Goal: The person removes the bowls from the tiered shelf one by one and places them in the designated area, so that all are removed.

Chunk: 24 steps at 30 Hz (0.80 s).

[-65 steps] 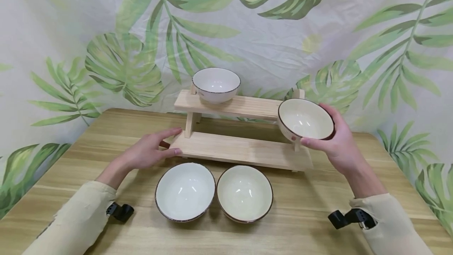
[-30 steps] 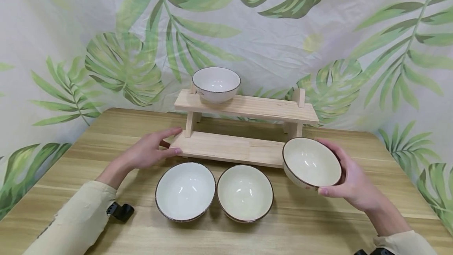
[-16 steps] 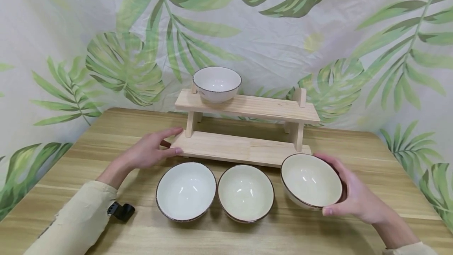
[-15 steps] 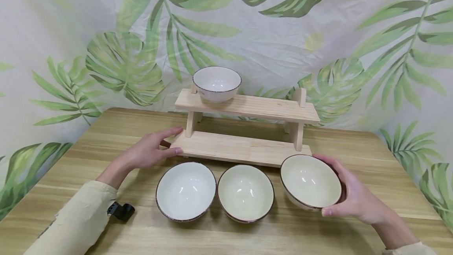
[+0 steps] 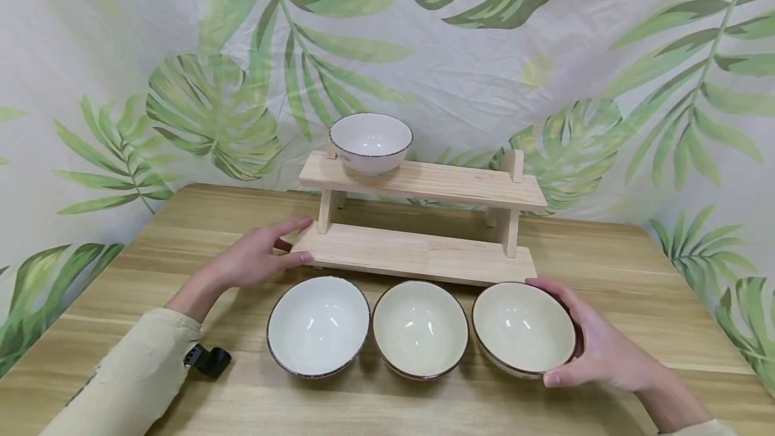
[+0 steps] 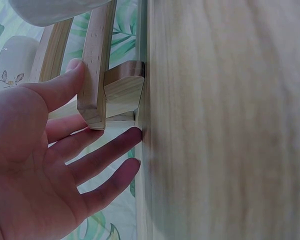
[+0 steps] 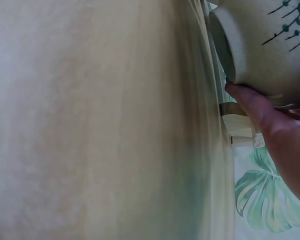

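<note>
My right hand (image 5: 596,348) grips a cream bowl (image 5: 523,328) with a dark brown rim, thumb at the near side and fingers at the far right. The right wrist view shows a green twig pattern on this bowl (image 7: 270,50) and its base tilted close over the table; whether it touches is unclear. My left hand (image 5: 257,256) holds the left end of the lower board of a two-tier wooden shelf (image 5: 393,251), thumb at the front corner. A second cream bowl (image 5: 420,330) and a white bowl (image 5: 317,326) stand in front of the shelf.
Another white bowl (image 5: 371,143) sits on the left of the upper tier. The wooden table (image 5: 242,389) runs back to a leaf-print cloth (image 5: 460,73) hanging behind. A black wrist device (image 5: 208,360) sticks out from the left sleeve.
My right hand has carried the cream bowl from the upper tier's right end down and forward, to beside the other cream bowl. My left hand has stayed at the shelf's end.
</note>
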Each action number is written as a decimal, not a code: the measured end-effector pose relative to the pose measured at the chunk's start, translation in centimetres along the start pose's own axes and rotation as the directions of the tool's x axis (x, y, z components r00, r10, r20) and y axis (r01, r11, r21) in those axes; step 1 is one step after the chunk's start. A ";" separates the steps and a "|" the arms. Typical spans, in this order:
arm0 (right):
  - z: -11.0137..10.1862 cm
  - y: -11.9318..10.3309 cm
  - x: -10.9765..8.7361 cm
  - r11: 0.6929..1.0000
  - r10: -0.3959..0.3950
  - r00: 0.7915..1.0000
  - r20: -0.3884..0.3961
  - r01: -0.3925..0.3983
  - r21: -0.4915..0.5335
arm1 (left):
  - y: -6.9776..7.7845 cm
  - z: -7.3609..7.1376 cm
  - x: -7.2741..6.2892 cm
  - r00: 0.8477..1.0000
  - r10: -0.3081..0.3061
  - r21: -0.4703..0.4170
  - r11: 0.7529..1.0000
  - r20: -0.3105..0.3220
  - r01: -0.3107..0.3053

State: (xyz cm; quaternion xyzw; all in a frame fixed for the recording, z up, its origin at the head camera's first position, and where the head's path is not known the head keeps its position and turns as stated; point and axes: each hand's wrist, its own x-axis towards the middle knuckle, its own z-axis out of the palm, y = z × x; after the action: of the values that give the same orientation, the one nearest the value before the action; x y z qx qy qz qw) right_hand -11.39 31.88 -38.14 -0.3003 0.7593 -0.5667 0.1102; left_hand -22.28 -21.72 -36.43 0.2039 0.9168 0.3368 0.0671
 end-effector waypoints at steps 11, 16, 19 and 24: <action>0.2 0.1 -0.3 0.996 0.080 0.997 -0.002 -0.080 -0.038 | -0.1 0.0 0.1 1.000 0.004 -0.002 1.000 0.002 -0.004; 0.1 0.1 -0.3 0.988 0.075 0.997 0.002 -0.074 -0.133 | -0.1 0.0 0.0 1.000 0.000 0.005 1.000 -0.001 0.000; 0.1 0.2 -0.3 0.986 0.078 0.997 0.011 -0.075 -0.151 | -0.1 0.0 0.0 1.000 -0.002 0.008 1.000 -0.002 0.002; 0.4 0.2 -0.3 0.978 0.071 0.997 0.006 -0.069 -0.197 | -0.1 0.0 0.0 1.000 0.003 0.005 1.000 0.002 -0.003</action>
State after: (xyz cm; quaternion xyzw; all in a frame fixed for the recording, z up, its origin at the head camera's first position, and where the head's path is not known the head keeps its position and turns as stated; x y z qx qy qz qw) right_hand -11.01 31.75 -38.48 -0.2866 0.8210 -0.4826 0.1047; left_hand -22.31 -21.74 -36.47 0.2059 0.9172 0.3345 0.0669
